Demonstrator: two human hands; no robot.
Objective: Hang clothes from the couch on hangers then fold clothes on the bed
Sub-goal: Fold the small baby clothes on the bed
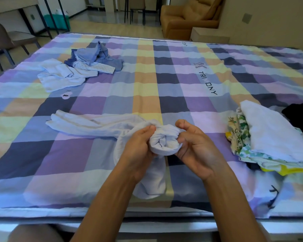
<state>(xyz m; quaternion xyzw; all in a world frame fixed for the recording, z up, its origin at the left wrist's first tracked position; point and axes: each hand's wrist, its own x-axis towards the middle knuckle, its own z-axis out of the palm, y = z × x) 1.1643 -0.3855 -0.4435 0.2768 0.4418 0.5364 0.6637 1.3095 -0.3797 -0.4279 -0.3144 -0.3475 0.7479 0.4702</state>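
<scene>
A white garment (87, 124) lies across the near part of the bed (173, 81), one end rolled into a tight bundle (164, 142). My left hand (138, 151) grips the bundle from the left, thumb on top. My right hand (198, 149) holds its right side with curled fingers, thumb raised. A loose part of the garment hangs down between my wrists toward the bed's near edge.
A heap of blue and white clothes (80, 65) lies at the far left of the bed. A stack of folded clothes (266, 138) sits at the right, beside a black garment (301, 117). A tan couch (187, 16) stands beyond the bed, a chair (5, 39) at far left.
</scene>
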